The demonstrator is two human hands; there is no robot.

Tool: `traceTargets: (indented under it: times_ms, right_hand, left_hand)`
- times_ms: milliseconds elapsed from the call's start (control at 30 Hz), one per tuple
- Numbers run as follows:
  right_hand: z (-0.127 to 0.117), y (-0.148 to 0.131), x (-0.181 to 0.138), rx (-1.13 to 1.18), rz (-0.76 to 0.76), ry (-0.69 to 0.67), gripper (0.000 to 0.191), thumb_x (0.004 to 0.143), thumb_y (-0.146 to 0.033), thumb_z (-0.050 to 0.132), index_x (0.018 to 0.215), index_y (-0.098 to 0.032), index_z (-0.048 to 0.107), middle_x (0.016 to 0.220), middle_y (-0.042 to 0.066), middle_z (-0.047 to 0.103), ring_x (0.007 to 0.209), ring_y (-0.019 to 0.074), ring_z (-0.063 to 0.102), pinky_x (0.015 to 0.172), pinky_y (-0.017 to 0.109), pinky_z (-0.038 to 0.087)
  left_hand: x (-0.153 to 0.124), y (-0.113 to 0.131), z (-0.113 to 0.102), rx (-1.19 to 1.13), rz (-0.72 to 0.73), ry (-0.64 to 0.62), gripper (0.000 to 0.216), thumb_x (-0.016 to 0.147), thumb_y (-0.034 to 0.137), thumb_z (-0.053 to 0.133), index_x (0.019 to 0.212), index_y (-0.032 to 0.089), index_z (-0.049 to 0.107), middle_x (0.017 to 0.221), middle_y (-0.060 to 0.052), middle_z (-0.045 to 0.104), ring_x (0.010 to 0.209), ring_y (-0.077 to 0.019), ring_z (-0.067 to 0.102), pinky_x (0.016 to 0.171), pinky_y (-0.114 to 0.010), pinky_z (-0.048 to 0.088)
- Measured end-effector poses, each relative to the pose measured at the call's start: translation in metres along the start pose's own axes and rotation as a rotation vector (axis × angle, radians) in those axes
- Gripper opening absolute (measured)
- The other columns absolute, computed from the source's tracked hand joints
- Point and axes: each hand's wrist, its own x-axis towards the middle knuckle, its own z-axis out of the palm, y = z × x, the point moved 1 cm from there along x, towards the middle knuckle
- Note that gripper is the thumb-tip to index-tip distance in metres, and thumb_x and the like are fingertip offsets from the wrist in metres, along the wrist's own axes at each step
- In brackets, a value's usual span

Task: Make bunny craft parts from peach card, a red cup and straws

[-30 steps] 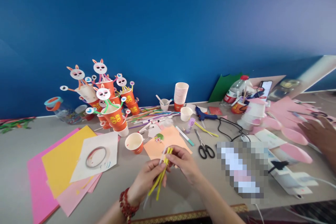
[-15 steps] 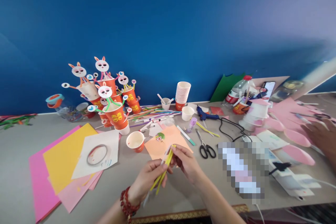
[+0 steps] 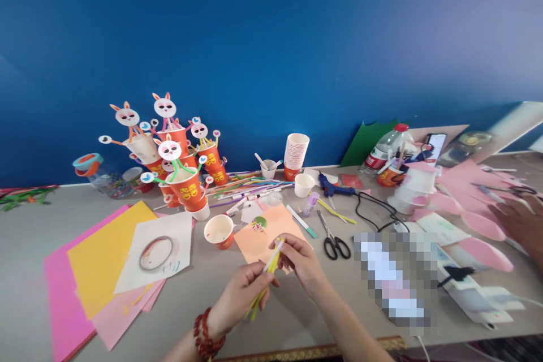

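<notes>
Yellow pipe cleaners [image 3: 275, 261] and a thin white strip are bunched between my two hands, over the near side of the table. Closed around the lower part of the bundle is my left hand [image 3: 241, 293], with red beads on its wrist. The fingertips of my right hand [image 3: 302, 262] pinch the upper end. Just beyond the hands lies an orange paper sheet [image 3: 274, 229] with a green and red sticker. An orange paper cup [image 3: 219, 231] stands to its left, open side up. Black-handled scissors [image 3: 335, 243] lie to the right.
Cups with paper rabbit faces [image 3: 183, 186] stand at the back left, near coloured paper [image 3: 102, 260] and a tape roll [image 3: 156, 253]. A cup stack [image 3: 296, 153], a blue glue gun [image 3: 335, 186] and a bottle [image 3: 384, 150] stand behind. Another person's hand [image 3: 520, 218] is at right.
My hands have shifted slightly around the bundle, and the white strip now shows more in front of the yellow pipe cleaners. The other objects keep their places.
</notes>
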Motion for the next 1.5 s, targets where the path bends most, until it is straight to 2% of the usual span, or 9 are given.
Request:
traceTargets:
  times_ms: [333,567,800,1067,1500]
  right_hand:
    - [0.001,-0.001,0.0,0.022,-0.009,0.026,0.034,0.077,-0.049,0.074,0.073,-0.017,0.065,0.057,-0.003,0.055,0.051,0.0096,0.049,0.051,0.022,0.038]
    - [0.004,0.003,-0.002,-0.008,0.016,-0.049,0.033,0.075,-0.048,0.078,0.077,-0.017,0.066,0.058,-0.003,0.058,0.051,0.01,0.05,0.05,0.022,0.037]
    - [0.005,0.0,0.0,0.033,0.042,-0.056,0.044,0.084,-0.059,0.063,0.076,-0.016,0.07,0.055,-0.001,0.058,0.051,0.012,0.05,0.051,0.025,0.036]
    - [0.002,-0.001,0.001,0.022,0.074,-0.105,0.034,0.078,-0.048,0.075,0.09,-0.016,0.074,0.059,-0.001,0.061,0.052,0.0095,0.051,0.052,0.022,0.038]
    - [0.001,-0.001,0.004,0.015,0.107,-0.126,0.033,0.077,-0.048,0.075,0.085,-0.016,0.074,0.058,-0.001,0.061,0.051,0.0099,0.051,0.052,0.022,0.04]
  left_hand:
    - [0.001,0.006,0.002,-0.043,-0.055,0.017,0.054,0.08,0.067,0.057,0.084,0.014,0.062,0.044,0.004,0.051,0.037,-0.0066,0.034,0.043,-0.021,0.024]
    - [-0.003,0.009,0.002,-0.101,-0.069,0.06,0.054,0.077,0.068,0.061,0.08,0.014,0.063,0.042,0.004,0.05,0.036,-0.0063,0.033,0.043,-0.021,0.023]
    - [-0.003,0.009,0.0,-0.149,-0.094,0.066,0.051,0.078,0.064,0.062,0.075,0.013,0.065,0.04,0.003,0.053,0.033,-0.0051,0.029,0.041,-0.022,0.018]
    - [-0.001,0.008,-0.001,-0.18,-0.106,0.049,0.05,0.08,0.059,0.06,0.079,0.01,0.07,0.04,0.001,0.055,0.032,-0.0045,0.025,0.039,-0.022,0.015]
    - [0.0,0.01,-0.001,-0.225,-0.147,0.029,0.047,0.081,0.055,0.059,0.077,0.01,0.071,0.041,-0.001,0.057,0.031,-0.0048,0.025,0.038,-0.022,0.014]
